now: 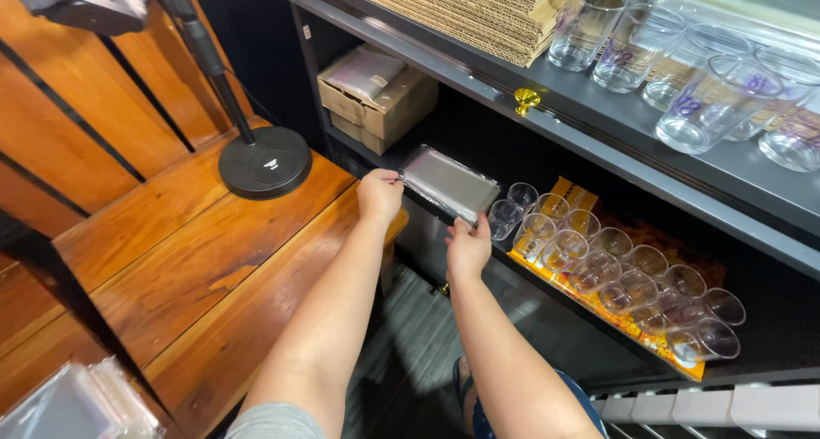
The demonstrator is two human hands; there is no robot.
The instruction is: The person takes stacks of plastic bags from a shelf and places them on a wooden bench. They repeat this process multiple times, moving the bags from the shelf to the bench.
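I am gripping a flat grey tray (450,184) with both hands, left hand (379,196) and right hand (468,247) pinching its ends, long axis running upper left to lower right at frame centre; a brown cardboard box (376,97) is sitting above it.

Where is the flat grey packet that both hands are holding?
In the head view the flat grey packet sits mid-frame on the lower shelf, between the cardboard box and the small clear cups.

Two bare forearms, no watch, bracelet or rings visible. Left hand (379,195) and right hand (468,247) both ungloved; nails short, unpainted as far as can be told. Grey short sleeve (275,422) at the bottom edge, behind the left hand, on the upper arm. Blue denim-like garment (478,418) low in frame, below the right forearm. Nothing else of the body shows.
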